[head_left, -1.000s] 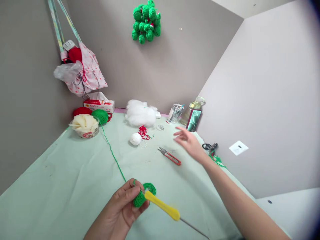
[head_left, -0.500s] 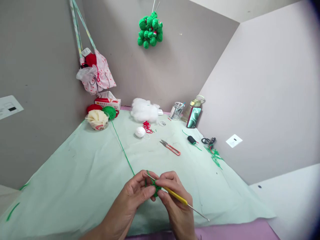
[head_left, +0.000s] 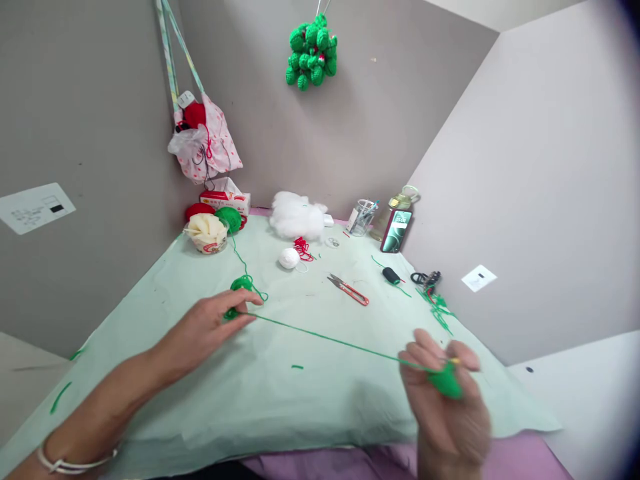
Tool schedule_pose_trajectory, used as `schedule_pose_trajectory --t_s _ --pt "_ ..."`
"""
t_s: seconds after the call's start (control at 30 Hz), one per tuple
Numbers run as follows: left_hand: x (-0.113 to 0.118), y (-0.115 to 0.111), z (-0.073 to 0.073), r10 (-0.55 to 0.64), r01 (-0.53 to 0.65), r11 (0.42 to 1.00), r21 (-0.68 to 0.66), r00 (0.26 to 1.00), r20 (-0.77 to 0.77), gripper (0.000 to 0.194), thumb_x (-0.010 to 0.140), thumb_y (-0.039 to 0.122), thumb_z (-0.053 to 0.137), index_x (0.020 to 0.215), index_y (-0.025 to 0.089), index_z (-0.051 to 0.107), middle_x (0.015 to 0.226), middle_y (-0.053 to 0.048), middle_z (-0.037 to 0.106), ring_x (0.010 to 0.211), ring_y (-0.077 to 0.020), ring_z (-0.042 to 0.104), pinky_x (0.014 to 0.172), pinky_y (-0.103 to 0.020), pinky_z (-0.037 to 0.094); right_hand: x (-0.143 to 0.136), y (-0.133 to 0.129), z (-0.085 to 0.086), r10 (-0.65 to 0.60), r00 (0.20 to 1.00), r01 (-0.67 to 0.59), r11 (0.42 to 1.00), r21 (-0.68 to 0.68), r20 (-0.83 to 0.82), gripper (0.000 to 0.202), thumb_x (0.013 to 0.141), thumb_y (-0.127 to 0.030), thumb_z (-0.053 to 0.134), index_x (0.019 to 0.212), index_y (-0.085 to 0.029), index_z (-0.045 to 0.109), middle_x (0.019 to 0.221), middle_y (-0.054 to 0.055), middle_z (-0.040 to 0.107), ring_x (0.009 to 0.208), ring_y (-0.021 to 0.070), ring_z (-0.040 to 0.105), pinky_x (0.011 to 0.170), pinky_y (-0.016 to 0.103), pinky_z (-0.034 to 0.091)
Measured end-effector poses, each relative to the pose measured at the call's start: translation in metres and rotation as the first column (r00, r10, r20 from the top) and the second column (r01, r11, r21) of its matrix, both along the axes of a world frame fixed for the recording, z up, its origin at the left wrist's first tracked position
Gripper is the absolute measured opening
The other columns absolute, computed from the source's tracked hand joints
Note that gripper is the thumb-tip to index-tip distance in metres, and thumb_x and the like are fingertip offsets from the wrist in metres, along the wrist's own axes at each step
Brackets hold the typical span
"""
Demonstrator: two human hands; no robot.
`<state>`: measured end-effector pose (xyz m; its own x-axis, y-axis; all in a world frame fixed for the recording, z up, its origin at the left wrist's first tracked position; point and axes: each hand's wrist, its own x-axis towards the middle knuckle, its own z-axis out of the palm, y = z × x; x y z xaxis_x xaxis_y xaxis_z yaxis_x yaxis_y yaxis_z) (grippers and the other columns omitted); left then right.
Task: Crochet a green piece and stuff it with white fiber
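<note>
My left hand (head_left: 213,327) reaches out over the table with its fingers round green yarn (head_left: 242,283), which lies in loose loops at the fingertips. A taut green strand (head_left: 325,335) runs from these fingers across to my right hand (head_left: 445,407). That hand is raised at the right and smeared by motion. It grips a small green crochet piece (head_left: 445,381) together with a crochet hook (head_left: 454,361), of which only a bit of yellow handle shows. Behind the loops, the strand leads back to a green yarn ball (head_left: 229,219).
Thread snips (head_left: 349,290) lie mid-table. Further back are a white yarn ball (head_left: 289,259), white stuffing (head_left: 297,217), a bowl (head_left: 207,237), a clear cup (head_left: 362,219) and a phone (head_left: 397,231). A black spool (head_left: 391,275) and green scraps (head_left: 440,312) lie at the right.
My hands have moved from close together to far apart, left hand forward-left, right hand rightward with the crochet piece and hook. Yarn now stretches between them, and loose loops lie by the left hand.
</note>
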<state>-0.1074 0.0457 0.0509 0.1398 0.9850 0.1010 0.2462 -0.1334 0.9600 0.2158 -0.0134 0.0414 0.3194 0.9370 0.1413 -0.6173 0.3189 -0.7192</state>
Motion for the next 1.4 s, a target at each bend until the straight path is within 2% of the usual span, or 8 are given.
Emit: schedule_pose_trajectory --t_s 0.33,0.57,0.67,0.8,0.93,1.13,1.27,1.4 --pt "-0.093 0.045 -0.003 0.309 -0.293 0.951 0.101 0.869 -0.387 0.02 0.085 0.015 0.064 0.1 0.012 0.078 0.097 0.013 0.071 0.145 -0.0367 0.04 0.124 -0.047 0.023 0.074 0.003 0.005 -0.336 0.921 0.345 0.939 0.013 -0.196 0.034 0.065 0.003 0.08 0.079 -0.023 0.063 0.071 -0.006 0.051 0.055 0.0053 0.049 0.041 0.014 0.045" --pt "0.011 -0.026 -0.007 -0.19 0.184 0.981 -0.055 0.971 -0.144 0.019 0.09 0.036 0.071 0.098 0.024 0.084 0.104 -0.008 0.08 0.096 -0.0274 0.073 0.087 -0.03 0.057 0.028 0.015 -0.018 -0.256 0.958 0.28 0.928 -0.246 0.127 0.032 0.062 -0.02 0.089 0.085 -0.023 0.068 0.085 0.0 0.062 0.069 0.0097 0.057 0.046 0.018 0.044" --pt "0.064 -0.059 -0.02 -0.186 0.186 0.977 -0.104 0.983 0.006 0.035 0.077 0.024 0.084 0.112 0.028 0.083 0.125 -0.011 0.078 0.12 -0.0351 0.068 0.109 -0.04 0.048 0.021 0.019 -0.012 -0.27 0.958 0.287 0.926 -0.247 0.1 0.031 0.059 -0.019 0.09 0.082 -0.022 0.068 0.083 -0.001 0.062 0.067 0.0085 0.055 0.046 0.016 0.042" --pt "0.111 -0.074 -0.024 -0.702 0.768 0.637 -0.065 0.613 0.363 0.033 0.088 0.021 0.073 0.12 0.03 0.08 0.129 -0.008 0.077 0.126 -0.0318 0.067 0.112 -0.042 0.046 0.027 0.018 0.0 -0.263 0.954 0.287 0.937 -0.197 0.142 0.032 0.057 -0.019 0.091 0.08 -0.023 0.069 0.083 -0.001 0.062 0.066 0.0085 0.053 0.045 0.016 0.04" --pt "0.114 -0.058 -0.021 -0.285 0.424 0.877 -0.225 0.837 0.467 0.018 0.092 0.033 0.07 0.102 0.024 0.082 0.074 -0.003 0.072 0.073 -0.0213 0.069 0.082 -0.036 0.056 0.022 0.009 0.001 -0.201 0.946 0.255 0.946 -0.199 0.256 0.028 0.06 -0.025 0.093 0.078 -0.023 0.072 0.085 0.001 0.064 0.07 0.0101 0.056 0.05 0.018 0.045" --pt "0.115 -0.047 -0.006 -0.084 0.439 0.88 -0.18 0.517 0.852 0.051 0.092 0.051 0.07 0.139 0.034 0.063 0.156 -0.007 0.051 0.146 -0.0323 0.043 0.11 -0.047 0.049 -0.032 -0.003 -0.016 0.001 0.951 0.061 0.98 -0.191 0.31 0.019 0.067 -0.032 0.092 0.074 -0.025 0.075 0.08 0.001 0.064 0.064 0.0119 0.053 0.052 0.024 0.043" --pt "0.123 -0.033 0.006 0.006 0.329 0.934 -0.139 0.375 0.927 0.037 0.104 0.048 0.048 0.1 0.025 0.077 0.122 -0.005 0.072 0.145 -0.0295 0.047 0.121 -0.05 0.036 -0.068 -0.008 -0.021 0.11 0.939 -0.085 0.992 -0.09 0.325 0.014 0.076 -0.036 0.088 0.077 -0.027 0.077 0.076 0.001 0.059 0.069 0.0141 0.051 0.059 0.026 0.041" --pt "0.111 -0.031 -0.004 -0.039 0.025 0.999 0.03 0.673 0.738 0.062 0.105 0.045 0.046 0.048 0.024 0.059 0.087 -0.006 0.072 0.138 -0.0297 0.051 0.126 -0.041 0.024 -0.077 -0.006 -0.022 0.09 0.942 -0.093 0.996 -0.007 0.323 0.008 0.082 -0.037 0.083 0.08 -0.031 0.078 0.076 0.001 0.056 0.07 0.0146 0.048 0.06 0.027 0.039"
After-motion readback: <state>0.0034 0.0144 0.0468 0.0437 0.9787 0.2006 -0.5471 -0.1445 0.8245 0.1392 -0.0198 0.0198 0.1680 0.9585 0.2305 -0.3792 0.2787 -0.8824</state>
